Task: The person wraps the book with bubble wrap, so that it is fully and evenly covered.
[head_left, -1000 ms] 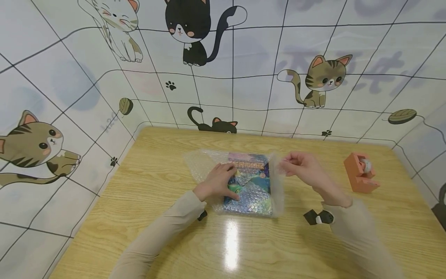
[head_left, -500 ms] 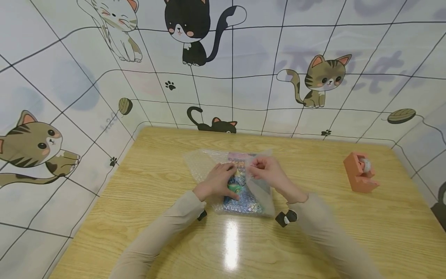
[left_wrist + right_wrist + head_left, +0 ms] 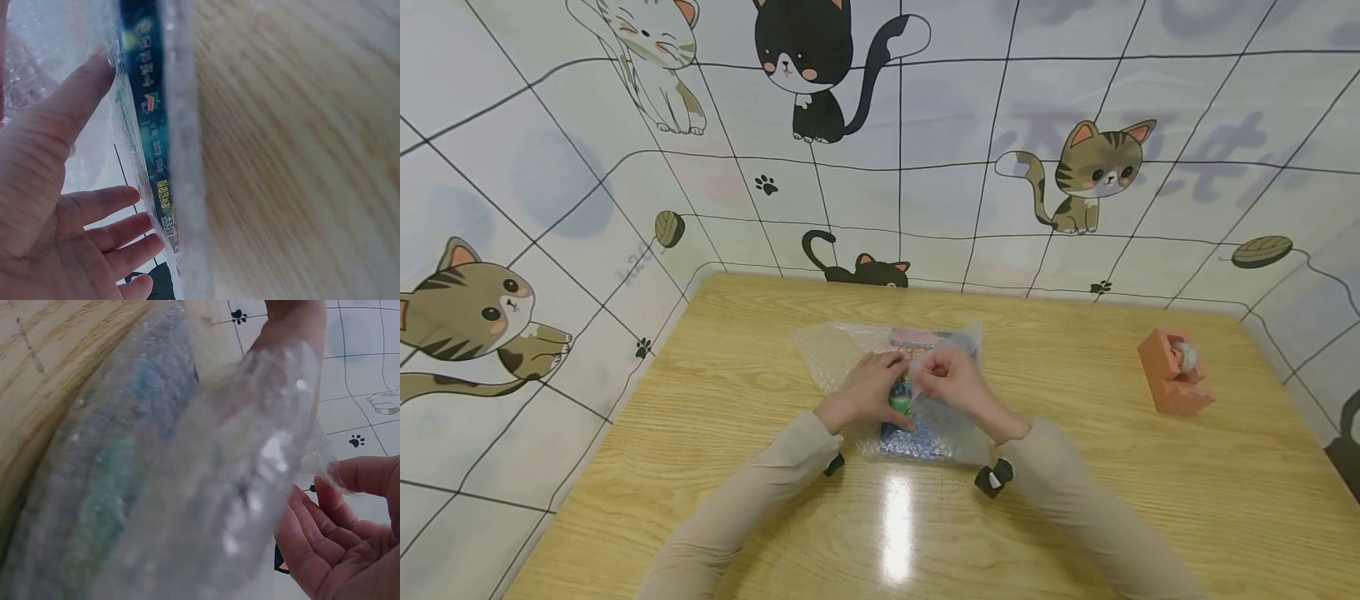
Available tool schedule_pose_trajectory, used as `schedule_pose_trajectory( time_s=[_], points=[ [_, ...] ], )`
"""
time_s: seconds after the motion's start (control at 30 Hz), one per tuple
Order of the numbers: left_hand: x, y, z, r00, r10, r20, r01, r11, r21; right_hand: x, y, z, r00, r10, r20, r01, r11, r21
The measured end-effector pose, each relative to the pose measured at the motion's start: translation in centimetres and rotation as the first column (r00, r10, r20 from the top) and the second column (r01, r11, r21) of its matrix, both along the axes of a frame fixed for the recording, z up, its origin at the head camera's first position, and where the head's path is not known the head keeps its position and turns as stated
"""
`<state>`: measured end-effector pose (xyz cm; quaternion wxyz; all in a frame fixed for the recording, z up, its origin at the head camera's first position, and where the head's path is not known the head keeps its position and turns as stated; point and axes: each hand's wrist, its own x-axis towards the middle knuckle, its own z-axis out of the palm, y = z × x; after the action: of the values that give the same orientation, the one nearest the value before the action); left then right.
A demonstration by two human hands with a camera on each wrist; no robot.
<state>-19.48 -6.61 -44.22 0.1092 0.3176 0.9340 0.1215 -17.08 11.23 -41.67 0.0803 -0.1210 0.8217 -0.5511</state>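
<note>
A colourful book (image 3: 917, 446) lies wrapped in clear bubble wrap (image 3: 826, 350) on the table. My left hand (image 3: 867, 393) rests on its left part, fingers and thumb spread. In the left wrist view, the book's dark spine (image 3: 150, 119) shows through the plastic, beside the thumb and fingertips. My right hand (image 3: 957, 385) pinches the edge of the wrap's right flap between thumb and fingers, folded over the cover close to the left hand. The lifted flap (image 3: 244, 481) fills the middle of the right wrist view, blurred. Much of the cover is hidden by the hands and the flap.
An orange tape dispenser (image 3: 1168, 383) with a roll of tape stands on the right of the wooden table (image 3: 1037, 533). A cat-patterned cloth (image 3: 940, 200) forms the wall behind and at the sides.
My right hand has moved left, carrying the bubble wrap flap from beyond the book's right edge over its cover. The left hand has stayed in place.
</note>
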Motion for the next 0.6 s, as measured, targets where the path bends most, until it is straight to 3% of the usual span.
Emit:
schedule_pose_trajectory(
  time_s=[0.43, 0.6],
  points=[
    [0.0, -0.1, -0.1, 1.0, -0.02, -0.002, 0.02, 0.999, 0.048, -0.3, -0.1, -2.1, 0.999, 0.038, 0.031, -0.04, 0.997, 0.06],
    [0.1, -0.2, -0.1, 0.999, -0.036, -0.016, 0.037, 0.998, 0.052, 0.0, 0.2, -2.2, 0.993, 0.114, 0.026, -0.116, 0.989, 0.094]
  ],
)
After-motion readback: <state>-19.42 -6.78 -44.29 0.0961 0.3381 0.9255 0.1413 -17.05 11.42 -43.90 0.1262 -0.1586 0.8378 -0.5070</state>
